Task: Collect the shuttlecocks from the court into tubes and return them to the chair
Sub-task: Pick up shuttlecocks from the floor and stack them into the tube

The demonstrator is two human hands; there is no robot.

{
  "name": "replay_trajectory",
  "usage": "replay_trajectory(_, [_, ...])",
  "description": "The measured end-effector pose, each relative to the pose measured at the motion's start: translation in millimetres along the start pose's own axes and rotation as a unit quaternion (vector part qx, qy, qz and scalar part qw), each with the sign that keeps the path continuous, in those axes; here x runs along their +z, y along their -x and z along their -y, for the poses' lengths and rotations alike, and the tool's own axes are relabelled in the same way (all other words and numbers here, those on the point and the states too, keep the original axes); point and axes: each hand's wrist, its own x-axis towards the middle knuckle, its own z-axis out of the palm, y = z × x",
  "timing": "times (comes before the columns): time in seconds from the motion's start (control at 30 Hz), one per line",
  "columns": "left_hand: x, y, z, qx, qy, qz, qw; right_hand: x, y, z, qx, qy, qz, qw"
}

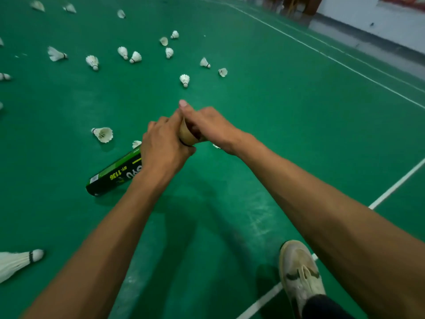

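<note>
left hand [164,153]: clamped round the tube [112,174] just below its open mouth. right hand [207,127]: butted against it at that mouth, fingers hidden; i cannot tell its hold. method, my view: keep tube steady, feed cork first. print beside left wrist: "hy-1136", yellow. shuttlecocks [102,134]: scattered beyond and left of both hands.

The floor [287,139] under you was green, with pale scuffed patches on it. A long white line [345,65] ran across it on your far right. A second white line [395,186] came slanting in close to you on the right. Your shoe [299,272] was white and dirty, and it stood right on that near line. A dark trouser leg [322,307] came up from it. Far off was a pale wall [358,12] with something red [402,1] on it, too blurry to make out.
</note>
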Motion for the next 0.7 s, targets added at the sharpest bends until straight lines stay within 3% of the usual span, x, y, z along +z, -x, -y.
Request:
replay_trajectory(0.1, [-12.1,-3.0,30.3,-0.042,-0.051,-0.031,0.997,7.6,-30.5,-6.8,-0.010,-0.171,-0.125,0.977])
replay_trajectory(0.2, [-9.7,0.9,52.3,-0.071,-0.099,-0.043,0.992,19.9,-58.6,-39.9,-0.009,-0.043,-0.201,0.978])
replay_trajectory(0.3, [-1.8,-5.3,61.1,-0.084,-0.096,-0.038,0.991,26.7,-70.5,-82.3,0.037,0.112,-0.131,0.984])
replay_trajectory(0.4, [10.0,-12.5,62.6,-0.075,-0.093,-0.038,0.992,32.5,-85.2,-125.7,0.117,0.176,-0.002,0.977])
replay_trajectory(0.47, [20.5,-17.2,60.6,-0.063,-0.111,-0.038,0.991,32.4,-97.4,-149.4,0.157,0.208,0.037,0.965])
replay_trajectory(0.57, [34.7,-29.0,55.6,-0.060,-0.130,-0.024,0.989,24.4,-117.5,-176.0,0.206,0.267,0.054,0.940])
replay_trajectory(0.7, [49.9,-47.3,45.9,-0.042,-0.128,-0.008,0.991,6.0,-150.0,-200.6,0.262,0.301,-0.024,0.917])
